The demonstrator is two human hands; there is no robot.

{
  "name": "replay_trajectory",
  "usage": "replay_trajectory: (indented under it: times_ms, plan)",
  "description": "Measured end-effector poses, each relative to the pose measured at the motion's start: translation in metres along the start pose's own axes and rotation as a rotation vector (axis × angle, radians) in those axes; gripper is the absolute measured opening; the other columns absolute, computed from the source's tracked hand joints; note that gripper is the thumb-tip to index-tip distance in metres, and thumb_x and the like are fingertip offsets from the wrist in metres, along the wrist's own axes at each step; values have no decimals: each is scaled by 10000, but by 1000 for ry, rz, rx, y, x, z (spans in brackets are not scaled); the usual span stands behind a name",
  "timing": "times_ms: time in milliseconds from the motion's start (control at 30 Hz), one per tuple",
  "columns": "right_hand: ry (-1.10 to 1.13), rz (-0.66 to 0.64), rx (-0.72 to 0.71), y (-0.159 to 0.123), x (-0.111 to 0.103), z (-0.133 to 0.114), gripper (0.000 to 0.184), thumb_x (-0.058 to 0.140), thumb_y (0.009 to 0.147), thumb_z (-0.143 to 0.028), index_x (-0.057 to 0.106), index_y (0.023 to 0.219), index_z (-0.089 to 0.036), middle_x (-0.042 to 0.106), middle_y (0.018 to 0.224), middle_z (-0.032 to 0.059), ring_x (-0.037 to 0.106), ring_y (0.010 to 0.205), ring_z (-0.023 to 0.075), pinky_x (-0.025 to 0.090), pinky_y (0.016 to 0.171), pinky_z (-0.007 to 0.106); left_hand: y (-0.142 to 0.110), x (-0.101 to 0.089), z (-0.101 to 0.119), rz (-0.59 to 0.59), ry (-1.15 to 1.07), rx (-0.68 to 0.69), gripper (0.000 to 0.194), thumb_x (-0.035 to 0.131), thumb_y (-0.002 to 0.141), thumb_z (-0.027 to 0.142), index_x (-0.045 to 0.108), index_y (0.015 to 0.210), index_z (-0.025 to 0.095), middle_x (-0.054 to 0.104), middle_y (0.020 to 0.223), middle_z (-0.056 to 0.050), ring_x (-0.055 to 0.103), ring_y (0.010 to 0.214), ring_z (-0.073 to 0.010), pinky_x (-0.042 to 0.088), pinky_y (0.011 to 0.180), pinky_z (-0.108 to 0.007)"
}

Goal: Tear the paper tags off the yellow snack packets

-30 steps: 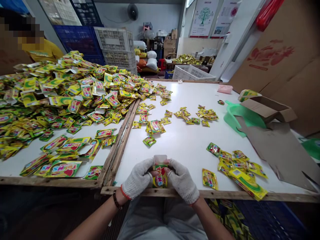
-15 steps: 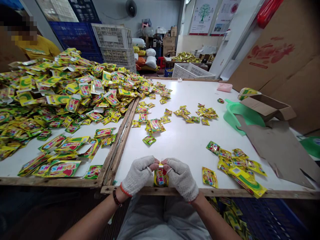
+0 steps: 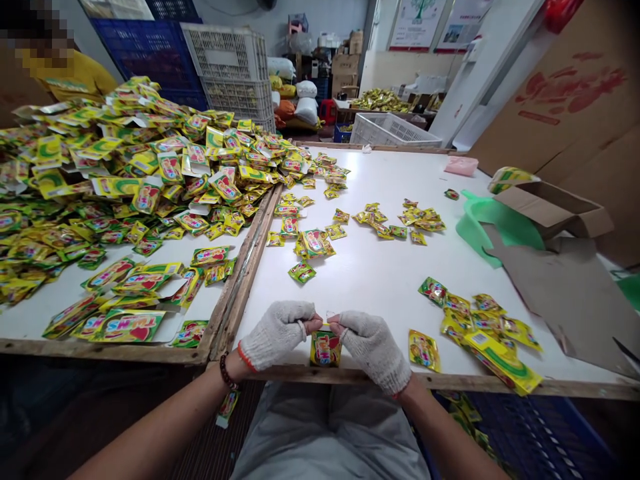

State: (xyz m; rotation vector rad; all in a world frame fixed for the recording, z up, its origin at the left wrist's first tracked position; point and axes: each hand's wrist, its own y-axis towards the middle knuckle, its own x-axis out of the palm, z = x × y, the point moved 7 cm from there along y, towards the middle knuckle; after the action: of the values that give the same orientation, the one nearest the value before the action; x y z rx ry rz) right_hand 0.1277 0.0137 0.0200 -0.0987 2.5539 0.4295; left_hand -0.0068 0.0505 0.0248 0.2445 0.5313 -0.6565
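Note:
Both my hands wear white knitted gloves that leave the fingertips bare. My left hand pinches the upper left edge of a small green-and-yellow printed box. At its upper right edge, my right hand has thumb and finger closed on it too. The box stands at the table's front edge, its lettering running up and down, and a pale flap shows between the fingertips. Right of my right hand lies a yellow packet, beside a cluster of sachets. A yellow box lies across the cluster's front.
A large heap of printed boxes and sachets covers the left table. Wooden strips edge both tables. At right are a green basin, a cardboard sheet and an open carton. Another person in a yellow top is far left.
The view has tilted down and shifted slightly. My fingertips are still at the box's top, where a pale flap now shows; my right hand sits slightly farther right.

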Motion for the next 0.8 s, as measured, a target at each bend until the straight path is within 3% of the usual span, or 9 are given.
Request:
replay_trajectory:
  times_ms: [167, 267, 367, 467, 600, 700, 800]
  plan:
    - [-209, -126, -401, -33, 4, -17, 337, 474, 859, -179, 607, 1167, -151, 631, 1161, 154, 615, 1049, 217, 536, 836, 320, -32, 15, 26, -74, 397, 464, 222, 423, 863, 188, 638, 909, 157, 603, 812, -71, 549, 750, -153, 448, 677, -247]
    - [-296, -107, -421, -43, 5, -18, 361, 452, 878, -207, 562, 1216, -139, 609, 1192, 175, 593, 1090, 231, 532, 859, 352, -47, 21, 27, -18, 577, 568, 241, 432, 850, 187, 616, 1005, 173, 618, 893, -100, 571, 838, -197, 485, 742, -307]
    - [-258, -75, -327, -39, 5, -13, 360, 404, 906, -247, 550, 1224, -160, 627, 1174, 142, 595, 1088, 212, 512, 905, 356, -49, 23, 24, 47, 580, 569, 349, 463, 842, 172, 535, 1184, 174, 612, 1035, -129, 578, 941, -214, 495, 806, -320]
    - [-232, -27, -320, -34, 5, -13, 392, 388, 916, -281, 521, 1255, -133, 607, 1201, 157, 571, 1122, 225, 485, 944, 375, -46, 26, 24, 74, 486, 591, 518, 422, 821, 86, 413, 1324, 210, 606, 990, -113, 586, 881, -187, 504, 725, -268]
    - [-260, -10, -331, -37, 9, -18, 456, 438, 902, -339, 486, 1285, -96, 576, 1234, 180, 533, 1163, 247, 459, 971, 383, -48, 34, 16, 41, 374, 525, 606, 397, 787, 26, 405, 1339, 275, 575, 866, -67, 563, 759, -151, 483, 637, -229]
    - [-285, -7, -346, -41, 9, -18, 428, 467, 891, -329, 516, 1250, -100, 620, 1172, 147, 558, 1115, 221, 449, 977, 343, -51, 37, 9, -4, 284, 472, 575, 427, 788, 61, 451, 1306, 310, 600, 940, -60, 592, 829, -163, 509, 704, -249]
    - [-384, 148, -305, -48, -24, -4, 517, 555, 836, -347, 480, 1280, -93, 601, 1199, 134, 513, 1154, 235, 388, 1031, 360, -41, 16, -5, 216, 182, 238, 401, 506, 810, 197, 557, 1188, 322, 614, 1104, -24, 591, 1008, -217, 514, 854, -312]
